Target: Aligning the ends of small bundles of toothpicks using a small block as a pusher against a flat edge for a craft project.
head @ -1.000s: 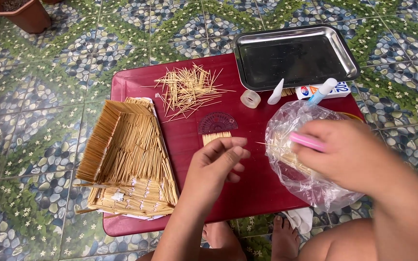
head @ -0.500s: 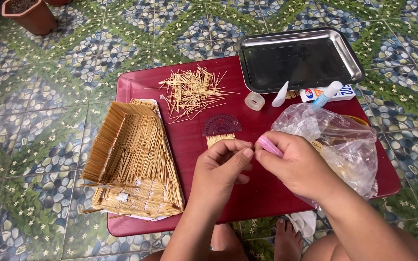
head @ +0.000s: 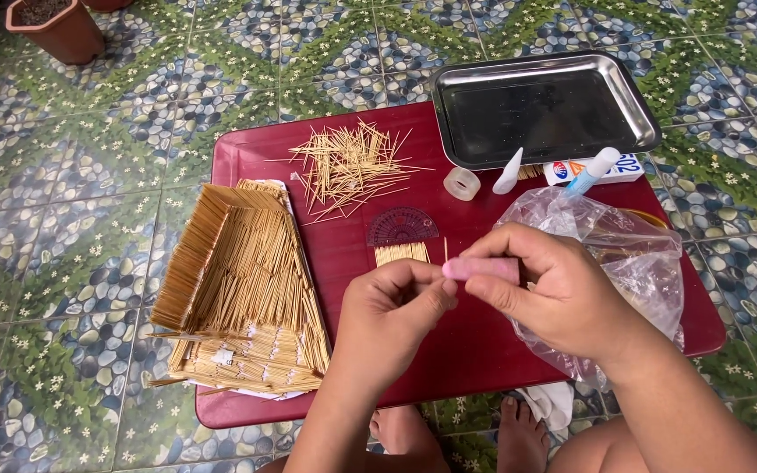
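Note:
My right hand (head: 562,293) pinches a small pink stick-shaped object (head: 482,268) above the dark red table (head: 475,350). My left hand (head: 392,320) has its fingers closed against the pink object's left end, and a thin toothpick stands up just above that end. Beyond my hands lie a small bundle of toothpicks (head: 400,253) and a purple protractor (head: 402,227). A model made of toothpicks (head: 243,289) sits at the table's left. A clear plastic bag (head: 628,254) lies under and behind my right hand.
A loose pile of toothpicks (head: 350,166) lies at the table's far side. A steel tray (head: 543,109) stands at the back right, with a tape roll (head: 462,183), a white cap (head: 508,172) and a glue tube (head: 593,169) near it. A clay pot (head: 45,26) stands on the tiled floor. My bare feet show below the table.
My right hand came out of the plastic bag with the pink object and moved left to meet my left hand. My left hand rose off the table to touch it.

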